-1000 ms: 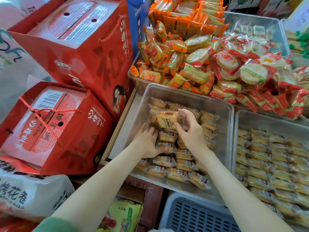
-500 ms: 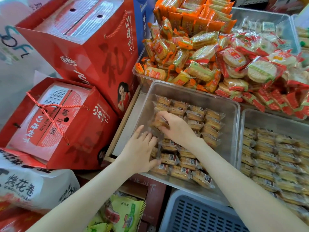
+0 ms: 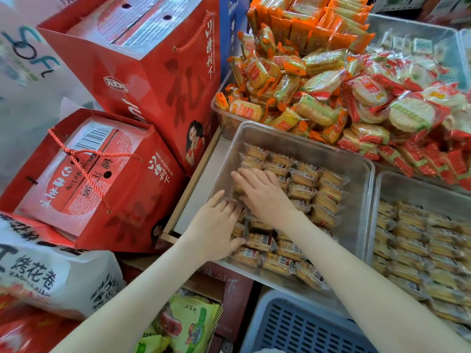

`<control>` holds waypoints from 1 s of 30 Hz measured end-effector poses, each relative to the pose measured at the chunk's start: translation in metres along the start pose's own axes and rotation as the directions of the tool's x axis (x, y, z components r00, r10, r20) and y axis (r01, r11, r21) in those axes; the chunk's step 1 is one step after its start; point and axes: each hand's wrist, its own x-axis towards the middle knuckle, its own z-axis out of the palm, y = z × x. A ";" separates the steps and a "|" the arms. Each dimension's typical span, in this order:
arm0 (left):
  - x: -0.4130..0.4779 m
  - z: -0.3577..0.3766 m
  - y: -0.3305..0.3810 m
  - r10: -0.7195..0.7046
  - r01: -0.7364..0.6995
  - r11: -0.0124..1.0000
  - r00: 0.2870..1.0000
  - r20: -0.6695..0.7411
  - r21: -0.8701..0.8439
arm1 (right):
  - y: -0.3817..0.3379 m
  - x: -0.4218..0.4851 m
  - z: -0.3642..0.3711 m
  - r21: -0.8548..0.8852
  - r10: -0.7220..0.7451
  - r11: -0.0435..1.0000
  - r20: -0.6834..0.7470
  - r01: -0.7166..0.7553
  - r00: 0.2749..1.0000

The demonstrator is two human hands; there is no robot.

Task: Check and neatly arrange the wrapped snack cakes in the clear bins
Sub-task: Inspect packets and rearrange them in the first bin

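Wrapped snack cakes (image 3: 305,189) lie in rows, barcodes up, in the clear bin (image 3: 356,200) at centre. Left hand (image 3: 216,225) rests on the packets at the bin's near-left side, fingers loosely bent, thumb spread, lifting nothing. Right hand (image 3: 262,194), just beyond it, lies flat on the cakes with fingers straight. A second clear bin (image 3: 418,182) to the right holds similar rows. Farther back, orange-wrapped packets (image 3: 280,80) are heaped high.
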 end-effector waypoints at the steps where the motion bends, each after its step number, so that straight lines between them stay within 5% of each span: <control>1: 0.000 0.000 0.000 -0.003 0.003 1.000 1.000 -0.005 0.000 | -0.002 -0.005 -0.002 0.019 -0.059 0.998 0.001 0.059 0.998; 3: -0.001 0.000 0.000 -0.001 0.001 1.000 1.000 -0.004 -0.015 | -0.005 -0.013 -0.004 0.098 -0.085 0.992 0.040 0.081 0.996; 7: -0.007 0.005 -0.005 0.003 -0.029 0.990 0.984 -0.180 -0.141 | -0.008 -0.017 -0.011 0.228 0.013 0.967 0.391 -0.110 0.920; 11: -0.013 0.017 -0.015 -0.067 -0.001 0.982 0.935 -0.349 -0.190 | -0.018 -0.008 -0.015 0.241 0.028 0.958 0.466 -0.157 0.884; 15: -0.014 0.021 -0.019 -0.143 0.073 0.972 0.937 -0.318 -0.221 | -0.020 0.001 -0.014 0.276 0.162 0.892 0.546 -0.359 0.822; 22: -0.014 0.014 -0.020 -0.167 0.032 0.919 0.935 -0.314 -0.394 | -0.023 -0.016 -0.059 0.533 0.275 0.722 0.365 -0.442 0.889; 26: -0.020 -0.016 -0.011 -0.341 0.071 0.628 0.920 -0.192 -0.775 | -0.026 -0.039 -0.097 0.643 0.514 0.508 0.308 -0.573 0.801; 30: -0.027 -0.061 0.016 -0.454 0.044 0.156 0.890 -0.032 -0.987 | -0.038 -0.070 -0.147 0.846 0.659 0.237 0.222 -0.478 0.719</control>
